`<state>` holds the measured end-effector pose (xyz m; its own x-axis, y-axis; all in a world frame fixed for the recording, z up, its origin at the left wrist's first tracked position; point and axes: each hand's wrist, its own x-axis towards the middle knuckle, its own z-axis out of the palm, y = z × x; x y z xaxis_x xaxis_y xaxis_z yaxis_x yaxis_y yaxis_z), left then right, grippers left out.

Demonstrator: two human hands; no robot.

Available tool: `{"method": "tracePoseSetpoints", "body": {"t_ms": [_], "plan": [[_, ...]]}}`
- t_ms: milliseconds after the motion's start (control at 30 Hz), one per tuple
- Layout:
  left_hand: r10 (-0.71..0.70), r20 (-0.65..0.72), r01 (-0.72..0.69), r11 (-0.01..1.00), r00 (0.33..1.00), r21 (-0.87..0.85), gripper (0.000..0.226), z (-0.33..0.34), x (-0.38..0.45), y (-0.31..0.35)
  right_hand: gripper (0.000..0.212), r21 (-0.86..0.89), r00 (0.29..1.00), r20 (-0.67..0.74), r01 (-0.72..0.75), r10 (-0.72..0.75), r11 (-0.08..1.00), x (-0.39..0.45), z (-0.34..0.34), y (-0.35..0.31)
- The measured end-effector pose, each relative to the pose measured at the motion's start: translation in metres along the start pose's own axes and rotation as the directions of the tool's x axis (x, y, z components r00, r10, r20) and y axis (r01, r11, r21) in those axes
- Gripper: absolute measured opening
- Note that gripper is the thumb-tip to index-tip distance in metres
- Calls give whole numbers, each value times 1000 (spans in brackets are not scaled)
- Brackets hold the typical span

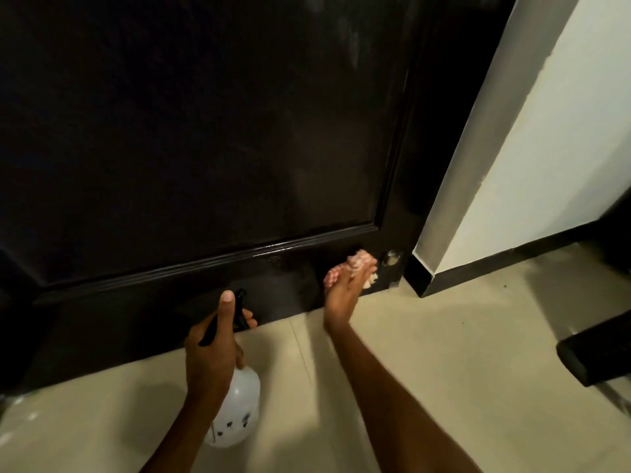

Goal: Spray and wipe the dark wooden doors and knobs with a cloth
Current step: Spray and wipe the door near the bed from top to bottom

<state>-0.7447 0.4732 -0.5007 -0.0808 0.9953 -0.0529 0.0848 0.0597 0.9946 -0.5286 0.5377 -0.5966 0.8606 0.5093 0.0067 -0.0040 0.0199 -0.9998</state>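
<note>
Two hands are at work low on the dark wooden door; the right hand presses a pinkish-white cloth against the bottom rail of the door, its fingers stretched out fairly straight over the cloth, so it pushes and does not pinch; the cloth sits just beside a small metal fitting near the door's edge, which may be a knob or a stopper, I cannot tell which. The left hand grips the spray bottle, fingers curled round the black trigger head and the thumb lifted up; the white round body hangs below the hand, above the beige tiled floor, and the nozzle points toward the door. I judge that wiping of the lower rail is the step in hand, and the large panel above shows some pale streaks, so much remains. Several things could go wrong from here; the cloth, held only by flat pressure, could slip down to the floor if the pressure eases; a squeeze of the trigger now could wet the tiles or the right wrist, since the nozzle is low and close; the white wall corner stands near, and a wide stroke could drag dirt on it.
</note>
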Motion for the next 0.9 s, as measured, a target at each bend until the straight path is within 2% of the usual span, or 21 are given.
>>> {"method": "tracePoseSetpoints", "body": {"t_ms": [67,167,267,333,400,467,533,633,667,700,733,767,800,833,900], "plan": [[-7,4,7,1000,1000,0,67,0,1,-3,61,32,990,-28,-135,136,990,20,-12,3],[-39,13,40,999,999,-36,69,8,1,-2,67,88,988,-3,-152,153,984,21,-8,11],[-24,59,26,999,998,-36,69,21,-1,0,68,-13,979,104,-175,176,984,-4,0,25],[-12,74,14,999,997,-31,68,28,-1,1,72,23,946,203,-264,253,964,-27,0,34],[-4,83,5,1000,997,-16,67,36,-2,3,68,129,920,269,-327,284,936,-30,-5,37],[-8,107,10,1000,994,-13,66,46,-3,6,60,285,933,175,-352,313,891,1,-9,43],[-20,142,23,1000,990,-20,66,53,-4,6,61,355,924,73,-375,374,857,30,-24,28],[-19,173,22,1000,985,-18,67,60,-6,3,23,350,956,9,-279,294,894,63,-48,22],[-23,179,27,999,984,-20,67,61,-7,3,20,342,966,-20,-234,256,910,77,-55,24],[-29,186,35,999,982,-30,67,63,-9,2,21,408,974,-46,-185,222,894,91,-61,26],[-34,191,43,998,981,-41,66,64,-9,1,32,376,980,-114,-107,161,920,101,-67,22],[-36,195,46,998,980,-48,66,66,-9,0,49,410,975,-124,-118,183,904,117,-69,38],[-36,201,46,998,979,-46,66,67,-9,0,53,416,976,-95,-141,197,898,129,-70,54],[-34,209,43,998,977,-39,66,67,-8,-1,48,317,975,-77,-174,208,932,126,-70,56],[-20,220,27,999,975,-31,67,65,-8,-4,56,165,973,-70,-206,220,965,86,-61,44]]}}
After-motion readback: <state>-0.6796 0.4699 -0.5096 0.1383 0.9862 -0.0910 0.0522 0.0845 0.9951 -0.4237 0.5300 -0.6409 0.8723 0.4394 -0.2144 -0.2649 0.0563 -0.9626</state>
